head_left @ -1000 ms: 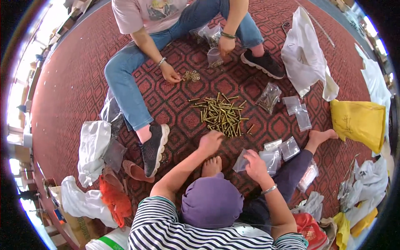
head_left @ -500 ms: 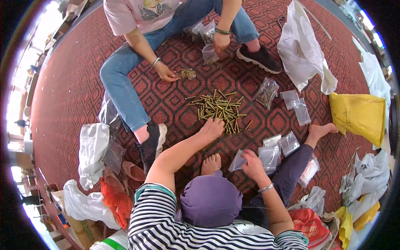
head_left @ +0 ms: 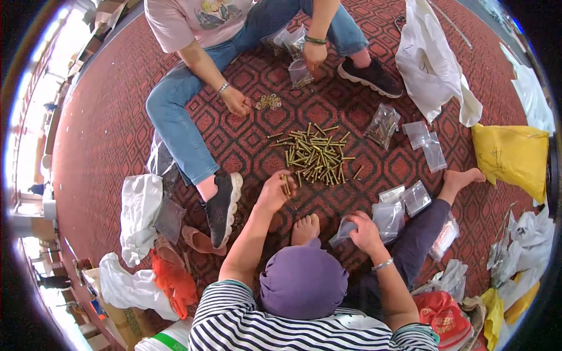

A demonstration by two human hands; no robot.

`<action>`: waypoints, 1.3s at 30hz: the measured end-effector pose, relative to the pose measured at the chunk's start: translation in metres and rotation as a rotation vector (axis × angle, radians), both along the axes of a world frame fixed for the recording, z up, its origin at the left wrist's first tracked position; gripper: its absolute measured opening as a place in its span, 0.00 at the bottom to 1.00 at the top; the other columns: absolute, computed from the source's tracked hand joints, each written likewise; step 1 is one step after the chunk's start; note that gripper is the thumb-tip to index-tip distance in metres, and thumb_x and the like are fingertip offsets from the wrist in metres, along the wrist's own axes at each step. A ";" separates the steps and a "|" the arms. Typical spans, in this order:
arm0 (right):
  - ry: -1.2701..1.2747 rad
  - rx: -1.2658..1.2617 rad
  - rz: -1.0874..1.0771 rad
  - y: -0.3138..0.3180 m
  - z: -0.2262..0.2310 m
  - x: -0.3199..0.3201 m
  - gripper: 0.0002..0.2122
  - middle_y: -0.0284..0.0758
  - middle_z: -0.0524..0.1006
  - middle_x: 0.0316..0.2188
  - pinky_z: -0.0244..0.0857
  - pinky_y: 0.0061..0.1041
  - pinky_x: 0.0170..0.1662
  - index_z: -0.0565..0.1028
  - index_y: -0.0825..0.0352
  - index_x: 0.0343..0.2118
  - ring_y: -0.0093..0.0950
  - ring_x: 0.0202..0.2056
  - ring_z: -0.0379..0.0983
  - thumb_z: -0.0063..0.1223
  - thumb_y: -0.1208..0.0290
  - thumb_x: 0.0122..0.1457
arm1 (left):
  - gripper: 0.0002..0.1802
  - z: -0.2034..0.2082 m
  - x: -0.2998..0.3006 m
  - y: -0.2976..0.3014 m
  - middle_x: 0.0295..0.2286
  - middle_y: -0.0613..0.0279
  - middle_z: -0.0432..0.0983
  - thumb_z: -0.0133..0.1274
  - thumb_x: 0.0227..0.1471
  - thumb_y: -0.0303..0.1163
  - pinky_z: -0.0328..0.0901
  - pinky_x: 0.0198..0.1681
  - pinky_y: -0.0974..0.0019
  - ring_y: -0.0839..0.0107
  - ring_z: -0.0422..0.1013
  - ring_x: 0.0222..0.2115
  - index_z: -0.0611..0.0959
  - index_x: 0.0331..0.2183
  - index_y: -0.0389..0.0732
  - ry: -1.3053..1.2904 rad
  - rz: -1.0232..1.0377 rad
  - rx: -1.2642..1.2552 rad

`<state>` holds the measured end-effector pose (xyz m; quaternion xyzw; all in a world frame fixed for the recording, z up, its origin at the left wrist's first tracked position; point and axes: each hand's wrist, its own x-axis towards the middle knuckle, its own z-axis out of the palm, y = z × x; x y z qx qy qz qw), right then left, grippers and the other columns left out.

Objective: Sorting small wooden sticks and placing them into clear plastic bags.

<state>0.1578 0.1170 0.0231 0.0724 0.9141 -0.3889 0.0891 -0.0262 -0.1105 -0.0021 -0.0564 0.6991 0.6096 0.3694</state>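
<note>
My left hand (head_left: 276, 192) is closed round a few brass-coloured bolts (head_left: 285, 185), lifted just off the near left side of a loose pile of similar bolts (head_left: 316, 155) on the carpet. My right hand (head_left: 364, 231) pinches a small clear plastic bag (head_left: 343, 231), to the right of my bare foot (head_left: 305, 228). More flat clear bags (head_left: 387, 220) lie beside that hand, against my right leg. Across from me, a co-worker's hand (head_left: 237, 102) rests beside a small heap of washers (head_left: 268, 102). The co-worker's other hand (head_left: 315, 55) hangs close to a bag of small metal parts (head_left: 300, 74).
A filled clear bag (head_left: 382, 126) lies right of the bolts, near two flat bags (head_left: 424, 145). Further right are a white sack (head_left: 430, 64) and a yellow bag (head_left: 510, 157). The co-worker's shoe (head_left: 223, 207), a white bag (head_left: 140, 216) and a red net (head_left: 173, 281) are at left.
My left hand has drawn back from the pile toward me and to the left, with bolts in its fingers. The co-worker's hand by the washers has curled. My right hand keeps its bag.
</note>
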 end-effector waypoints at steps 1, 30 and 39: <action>-0.009 -0.001 -0.009 -0.001 0.001 -0.001 0.17 0.40 0.70 0.43 0.62 0.29 0.45 0.72 0.67 0.37 0.39 0.43 0.66 0.42 0.76 0.40 | 0.09 -0.001 -0.001 -0.002 0.27 0.60 0.71 0.47 0.47 0.34 0.63 0.28 0.63 0.65 0.68 0.25 0.75 0.30 0.40 0.029 -0.008 -0.050; -0.021 -0.086 0.005 -0.015 0.004 -0.004 0.17 0.38 0.70 0.42 0.62 0.27 0.44 0.73 0.66 0.37 0.38 0.42 0.66 0.43 0.76 0.39 | 0.09 -0.043 0.010 -0.035 0.21 0.58 0.70 0.50 0.46 0.31 0.64 0.22 0.66 0.66 0.69 0.22 0.76 0.33 0.38 -0.171 0.040 0.262; -0.048 -0.052 0.002 -0.018 -0.004 -0.004 0.17 0.39 0.70 0.43 0.62 0.28 0.44 0.72 0.66 0.37 0.38 0.43 0.66 0.43 0.76 0.40 | 0.10 -0.043 0.002 -0.011 0.19 0.61 0.70 0.49 0.47 0.32 0.62 0.20 0.67 0.69 0.67 0.18 0.77 0.32 0.39 -0.210 0.133 0.116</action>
